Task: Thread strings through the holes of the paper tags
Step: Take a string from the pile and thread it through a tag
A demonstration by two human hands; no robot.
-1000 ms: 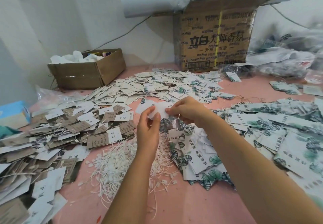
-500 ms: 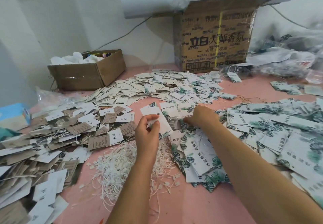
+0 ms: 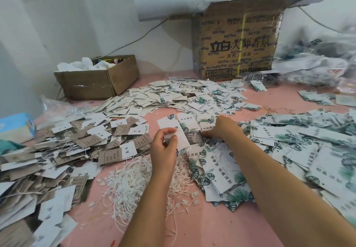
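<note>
Just left of centre frame, a white tag (image 3: 183,140) with a leaf print at its upper corner, tilted, pinched near its lower left edge between thumb and curled fingers of the left hand (image 3: 163,147). Directly below that hand, loose on the pink table (image 3: 192,229), a tangle of white strings (image 3: 133,181) with small plastic ends. Left forearm rising from the bottom edge, wrist straight.

Right hand (image 3: 221,127) just right of centre, palm down, knuckles up, reaching onto a spread of leaf-print tags (image 3: 221,171); fingertips hidden among the cards, so cannot tell whether gripping one or only pressing. Right forearm stretched diagonally from the lower right corner.

Larger leaf-print cards (image 3: 317,150) heaped across the right side. Brown and white tags (image 3: 81,146), some already strung, piled over the left side. Another broad heap of small tags (image 3: 154,100) further back, above centre.

At far left, a blue tissue pack (image 3: 17,127). Upper left, an open small cardboard box (image 3: 96,85) with white stuffing. Upper right, against the white wall, a tall printed carton (image 3: 237,42) with a white roll (image 3: 169,6) lying across its top, a grey cable (image 3: 134,38) trailing down the wall, and crumpled plastic bags (image 3: 317,65) at the right edge
</note>
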